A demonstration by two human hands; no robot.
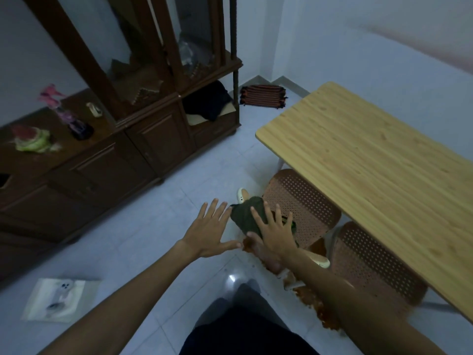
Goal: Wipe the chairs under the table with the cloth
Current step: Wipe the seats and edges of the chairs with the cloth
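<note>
The person's right hand [275,233] lies flat with its fingers spread on a dark green cloth [247,216], pressing it onto the top of the backrest of the nearer-to-the-cabinet brown perforated plastic chair [300,206]; the palm covers the cloth rather than pinching it. The left hand [210,230] is open beside it, fingers splayed and thumb stretched toward the right hand, touching nothing and hovering above the pale tiled floor [158,226]. A second brown perforated chair [368,262] stands just beside the first, and both are tucked partly under the light wooden table [371,160], whose bare top fills the right side of the view. A cream slipper [242,194] shows on the floor just past the cloth, and another [320,260] lies beneath the right forearm. A dark wooden display cabinet [153,119] stands against the left wall, and a striped mat [262,96] lies in the far corner. A white packet [60,299] sits on the floor at lower left.
</note>
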